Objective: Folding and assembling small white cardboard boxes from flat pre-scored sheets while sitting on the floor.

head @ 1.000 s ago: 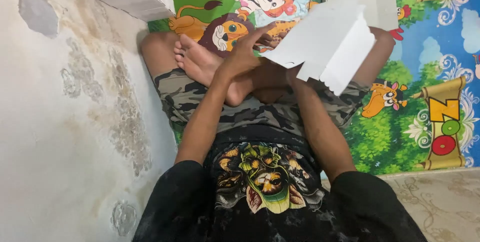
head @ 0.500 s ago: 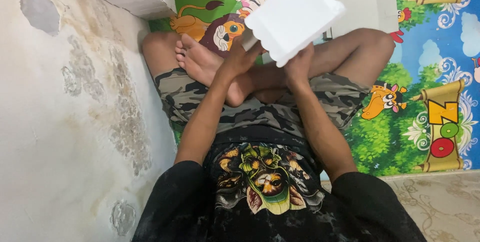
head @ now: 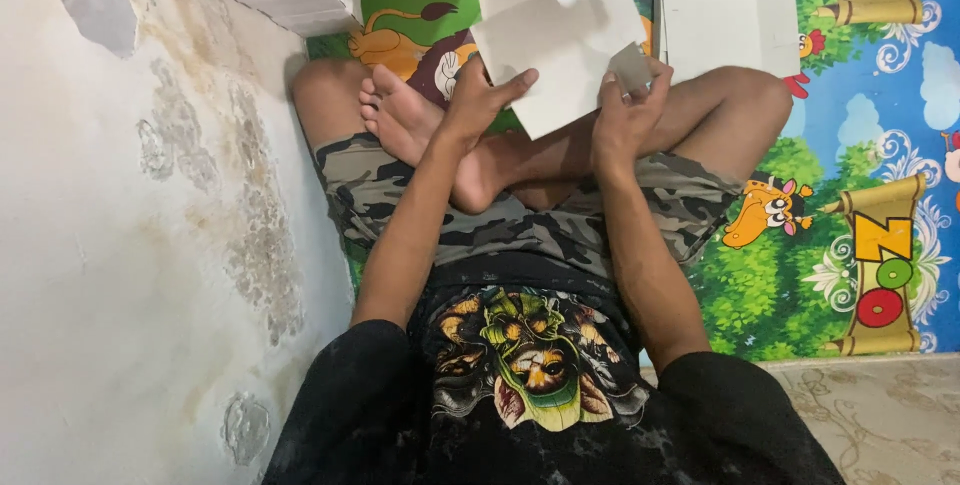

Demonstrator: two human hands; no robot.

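Lifted farther and tilted since a moment ago, the white cardboard sheet (head: 560, 55) hangs above crossed legs; left hand (head: 478, 97) pinches its near-left edge, right hand (head: 628, 110) grips a folded flap. Light, stiff, easily creased; best held by its edges.

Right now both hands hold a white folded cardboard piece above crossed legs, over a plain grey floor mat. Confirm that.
Not quite: the floor mat is not plain grey but brightly coloured with cartoon animals, as the head view shows. The rest stands: the left hand and right hand hold the white folded cardboard piece above crossed legs.
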